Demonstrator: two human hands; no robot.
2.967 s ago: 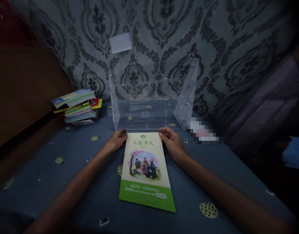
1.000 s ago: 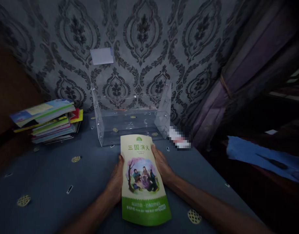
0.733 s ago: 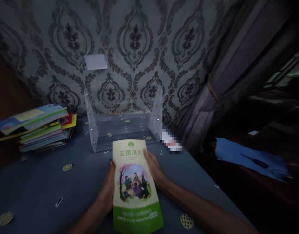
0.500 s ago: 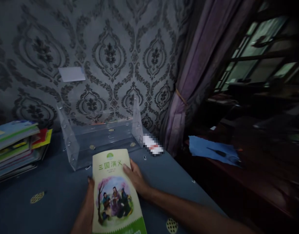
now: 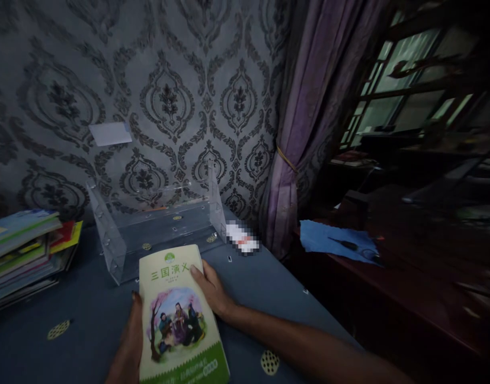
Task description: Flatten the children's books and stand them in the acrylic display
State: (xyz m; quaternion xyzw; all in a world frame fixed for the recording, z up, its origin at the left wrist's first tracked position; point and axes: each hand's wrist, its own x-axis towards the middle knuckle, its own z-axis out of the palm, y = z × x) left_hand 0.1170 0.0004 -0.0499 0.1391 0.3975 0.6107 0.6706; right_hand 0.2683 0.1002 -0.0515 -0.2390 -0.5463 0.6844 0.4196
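I hold a thin book with a cream and green cover and a picture of seated figures, lifted a little above the blue patterned table cloth. My left hand grips its left edge from beneath, thumb tip showing at the side. My right hand clasps the right edge, fingers curled over the cover. Just beyond the book stands a clear acrylic rack, open at the front.
A stack of colourful books lies at the left edge. A patterned wall backs the table, with a white paper stuck on it. A purple curtain hangs at the right. A blue cloth lies on dark wooden furniture.
The book lay flat with both hands at its top corners; now both hands hold its sides and it is raised. The view has swung right, showing curtain and window.
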